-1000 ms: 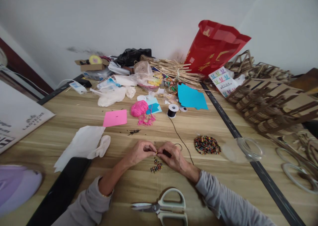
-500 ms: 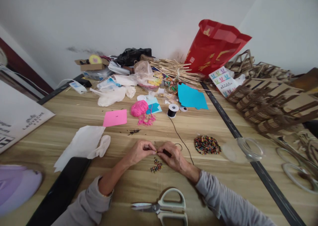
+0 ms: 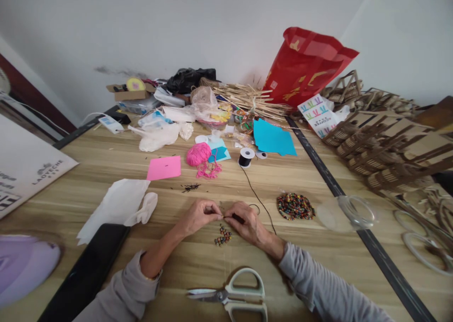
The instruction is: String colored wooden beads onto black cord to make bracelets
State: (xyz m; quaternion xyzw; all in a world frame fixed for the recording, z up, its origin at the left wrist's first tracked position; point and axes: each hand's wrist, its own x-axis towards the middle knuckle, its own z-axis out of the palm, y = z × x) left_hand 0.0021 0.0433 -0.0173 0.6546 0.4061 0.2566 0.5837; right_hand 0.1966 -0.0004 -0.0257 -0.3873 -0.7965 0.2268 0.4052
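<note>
Head view: left hand [image 3: 198, 215] and right hand [image 3: 247, 224] pinched thin black cord [image 3: 255, 195] — limp, light, slippery — near the table's front edge.

You are looking at very little legible writing. Toward the table's left edge, the white board [image 3: 24, 169] is showing "LAOYECHE" in dark capitals, with smaller marks under it and larger letters below that are lying cut off and unreadable. Near the far right of the table, the white card [image 3: 316, 114] with coloured figures is carrying small print that seems to be reading "COFFEE". The red bag [image 3: 304, 67] is bearing gold marks you cannot make out.
</note>
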